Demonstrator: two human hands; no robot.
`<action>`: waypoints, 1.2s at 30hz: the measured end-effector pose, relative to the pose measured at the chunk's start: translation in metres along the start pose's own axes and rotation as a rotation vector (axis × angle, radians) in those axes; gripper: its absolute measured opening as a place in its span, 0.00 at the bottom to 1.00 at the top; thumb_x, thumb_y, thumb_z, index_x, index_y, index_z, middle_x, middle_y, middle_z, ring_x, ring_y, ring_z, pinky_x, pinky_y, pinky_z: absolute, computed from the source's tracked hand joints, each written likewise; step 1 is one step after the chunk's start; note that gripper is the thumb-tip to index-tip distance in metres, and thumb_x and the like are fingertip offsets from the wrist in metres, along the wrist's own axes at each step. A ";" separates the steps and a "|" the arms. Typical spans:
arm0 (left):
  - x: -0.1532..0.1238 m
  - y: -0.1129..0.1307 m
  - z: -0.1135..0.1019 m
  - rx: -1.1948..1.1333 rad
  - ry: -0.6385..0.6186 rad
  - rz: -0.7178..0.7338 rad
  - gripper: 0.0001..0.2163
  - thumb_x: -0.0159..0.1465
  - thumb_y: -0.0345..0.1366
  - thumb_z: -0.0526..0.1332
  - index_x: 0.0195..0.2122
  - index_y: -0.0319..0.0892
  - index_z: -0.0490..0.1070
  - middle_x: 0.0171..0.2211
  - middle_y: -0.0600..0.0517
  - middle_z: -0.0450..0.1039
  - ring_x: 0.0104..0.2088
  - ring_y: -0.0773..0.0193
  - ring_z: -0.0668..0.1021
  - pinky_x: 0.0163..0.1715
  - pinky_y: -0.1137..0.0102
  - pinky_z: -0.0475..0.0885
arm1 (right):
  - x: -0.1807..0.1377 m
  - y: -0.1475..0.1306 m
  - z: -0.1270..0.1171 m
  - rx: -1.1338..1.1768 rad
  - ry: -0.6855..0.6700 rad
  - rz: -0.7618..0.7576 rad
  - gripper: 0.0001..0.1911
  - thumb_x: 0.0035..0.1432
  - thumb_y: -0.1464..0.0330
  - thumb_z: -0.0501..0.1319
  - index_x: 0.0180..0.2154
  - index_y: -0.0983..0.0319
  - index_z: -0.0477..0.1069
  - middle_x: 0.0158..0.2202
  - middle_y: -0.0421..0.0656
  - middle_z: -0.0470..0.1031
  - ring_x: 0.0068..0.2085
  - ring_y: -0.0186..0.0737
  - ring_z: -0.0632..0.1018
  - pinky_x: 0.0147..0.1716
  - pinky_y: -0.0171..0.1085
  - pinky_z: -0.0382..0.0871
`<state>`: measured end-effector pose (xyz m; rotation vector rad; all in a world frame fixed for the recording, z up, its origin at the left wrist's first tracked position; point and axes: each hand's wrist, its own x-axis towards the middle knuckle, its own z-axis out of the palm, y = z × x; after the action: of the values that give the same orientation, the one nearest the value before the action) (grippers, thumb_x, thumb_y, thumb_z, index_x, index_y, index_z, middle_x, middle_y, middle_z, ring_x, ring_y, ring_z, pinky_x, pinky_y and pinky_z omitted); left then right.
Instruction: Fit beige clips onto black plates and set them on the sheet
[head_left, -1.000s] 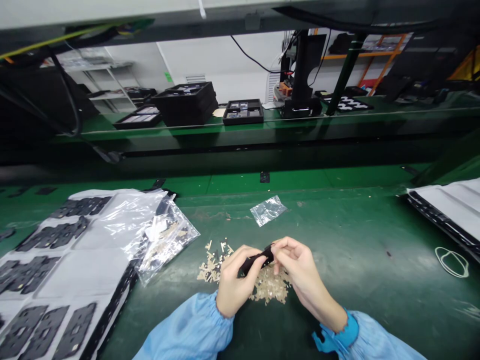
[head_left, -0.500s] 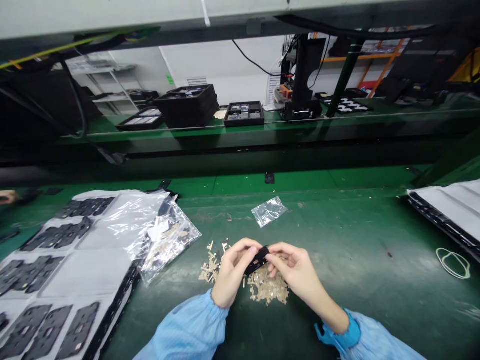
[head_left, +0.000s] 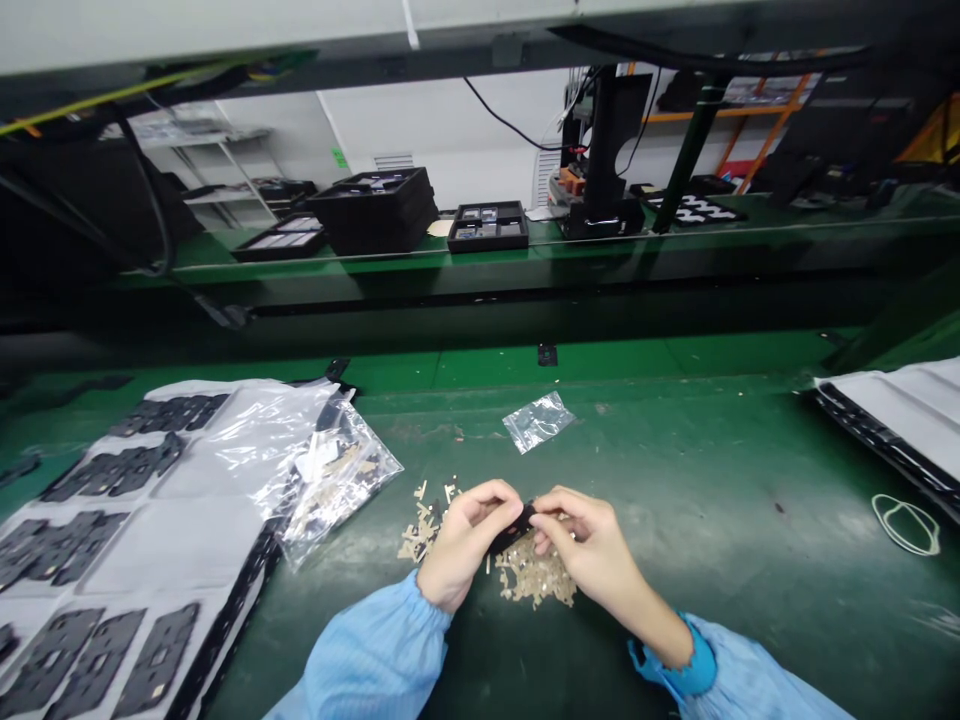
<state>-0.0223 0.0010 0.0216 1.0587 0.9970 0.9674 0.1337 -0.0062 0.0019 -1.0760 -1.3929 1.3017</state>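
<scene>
Part (head_left: 511,531) in play is a small black piece, tilted, held up between both hands over a green bench (head_left: 712,470). Left hand (head_left: 461,550) has it pinched between thumb and fingers; right hand (head_left: 592,540) has thumb and fingertips closed on its upper right end, so both grips are pretty narrow. Fingers hide a lot of it, so I can't tell exactly what the right fingertips are pressing on. Just beneath is a heap of beige bits (head_left: 538,580), plus a looser scatter (head_left: 420,530) beside the left hand. Small clear bag (head_left: 538,422) lies flat beyond the hands. Off to the left, a bigger clear bag (head_left: 349,470) with more bits inside overlaps a white-lined tray (head_left: 176,545) carrying rows of black plates (head_left: 160,660). Way over right: a pale loop (head_left: 906,527) near another white-lined tray (head_left: 904,405). Black bins (head_left: 375,218) sit on the shelf behind.
</scene>
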 end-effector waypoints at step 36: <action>-0.015 -0.009 0.007 0.870 0.215 0.715 0.06 0.60 0.25 0.57 0.36 0.41 0.70 0.32 0.49 0.71 0.34 0.61 0.73 0.36 0.66 0.68 | -0.010 -0.005 -0.012 -0.917 -0.085 -0.621 0.15 0.59 0.79 0.47 0.44 0.68 0.68 0.33 0.49 0.70 0.35 0.44 0.71 0.31 0.40 0.70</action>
<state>-0.0179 -0.0166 0.0164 2.1688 1.2870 1.2606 0.1475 -0.0135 0.0069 -1.0000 -2.2413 0.2235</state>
